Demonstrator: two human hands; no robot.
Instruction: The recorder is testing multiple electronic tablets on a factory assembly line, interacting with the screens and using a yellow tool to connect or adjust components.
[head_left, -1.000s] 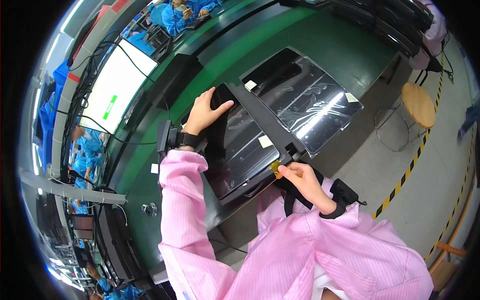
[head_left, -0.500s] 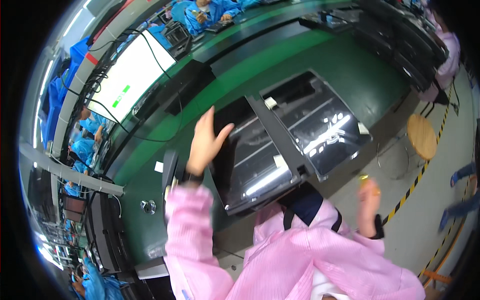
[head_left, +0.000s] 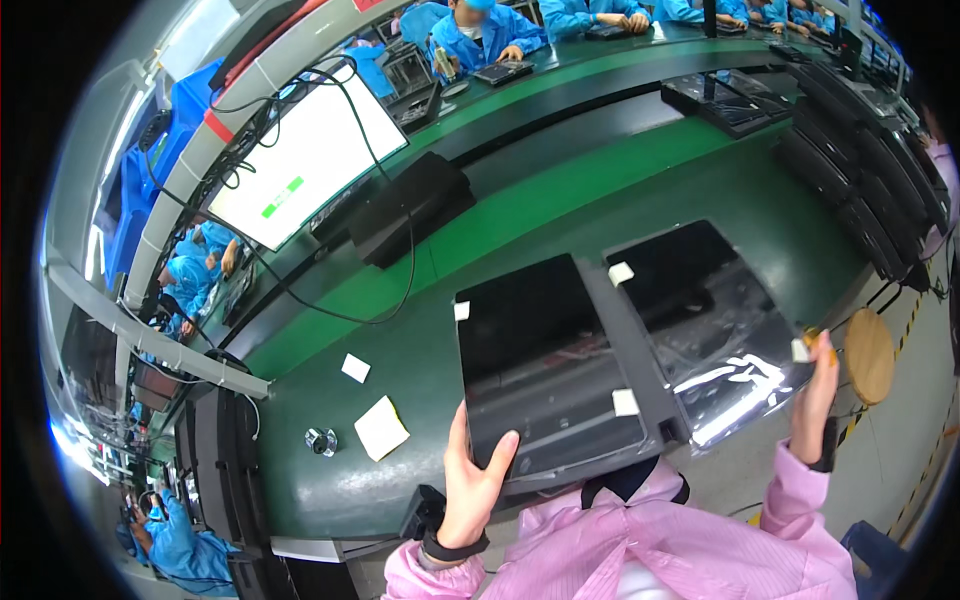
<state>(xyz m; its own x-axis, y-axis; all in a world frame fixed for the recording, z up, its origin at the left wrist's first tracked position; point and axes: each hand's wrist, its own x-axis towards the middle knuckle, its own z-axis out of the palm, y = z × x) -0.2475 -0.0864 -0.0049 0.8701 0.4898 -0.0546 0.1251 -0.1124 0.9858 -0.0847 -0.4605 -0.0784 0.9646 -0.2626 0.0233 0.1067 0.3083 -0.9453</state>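
Note:
A black unit of two flat, glossy panels lies in front of me, tilted. Its left panel (head_left: 540,350) and right panel (head_left: 700,320) are joined by a dark strip between them. White tabs stick out at several corners, and clear film glints on the right panel. My left hand (head_left: 475,480) is closed on the near left edge, thumb over the face and fingers along the side. My right hand (head_left: 816,395) is at the right panel's outer edge, by a white tab, its fingers closed on that edge. Something yellow shows at its fingertips.
On the green table (head_left: 300,480) lie a yellowish square pad (head_left: 381,428), a small white piece (head_left: 355,368) and a round metallic item (head_left: 320,442). A lit monitor (head_left: 310,150) with hanging cables stands back left. Black panels (head_left: 860,190) are stacked at right, near a stool (head_left: 868,357).
My left hand has come down from over the left panel onto its near left edge. My right hand has moved from beside the unit to its right edge. The view has shifted.

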